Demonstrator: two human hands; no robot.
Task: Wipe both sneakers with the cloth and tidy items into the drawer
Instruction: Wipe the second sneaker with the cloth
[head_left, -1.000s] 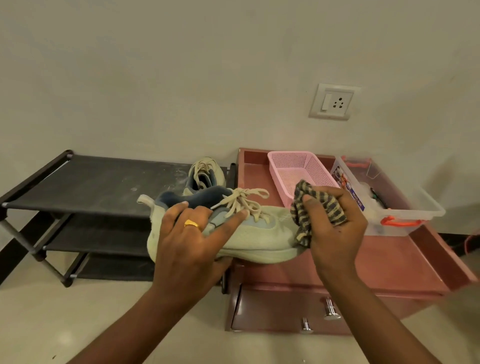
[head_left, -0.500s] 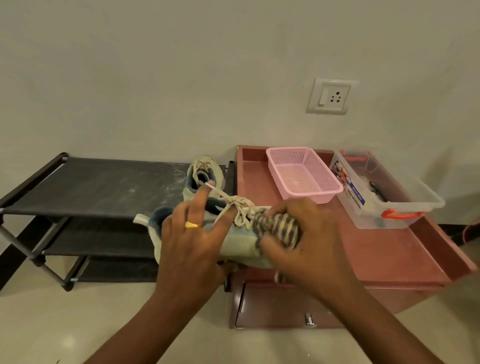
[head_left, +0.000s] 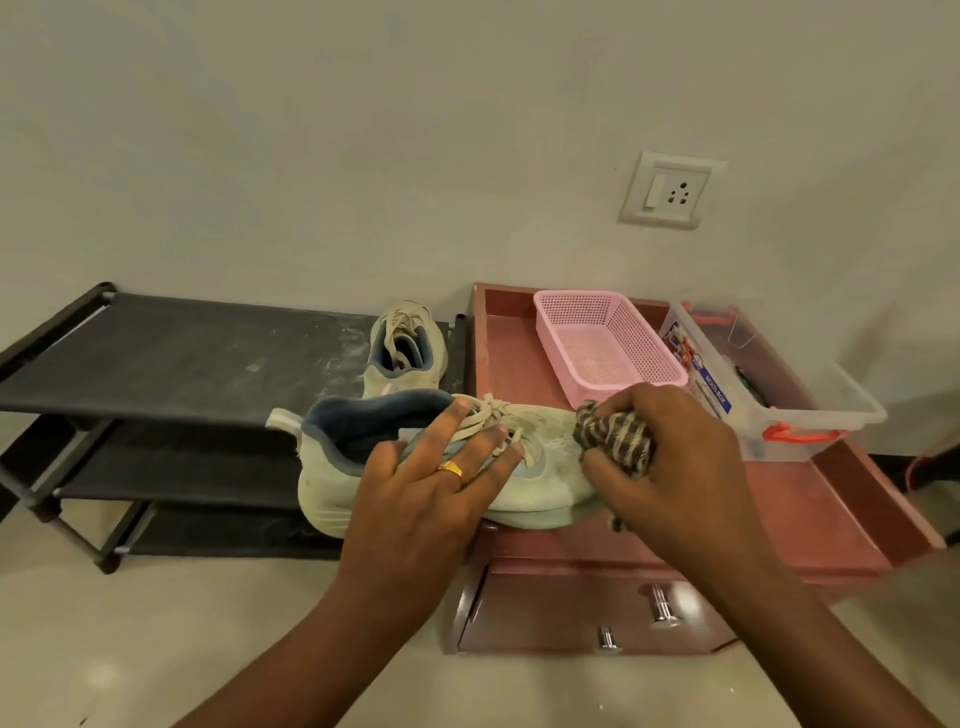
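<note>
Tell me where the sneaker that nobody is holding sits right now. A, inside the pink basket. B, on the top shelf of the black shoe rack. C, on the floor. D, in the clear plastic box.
B: the free sneaker sits on the top shelf of the black shoe rack, behind the held sneaker against which the right hand presses the cloth.

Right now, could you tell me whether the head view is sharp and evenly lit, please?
Head view: soft, even light, no hard shadows; sneaker and cloth fairly sharp; the wide lens tilts the wall socket; small glints on the drawer knobs.
</note>
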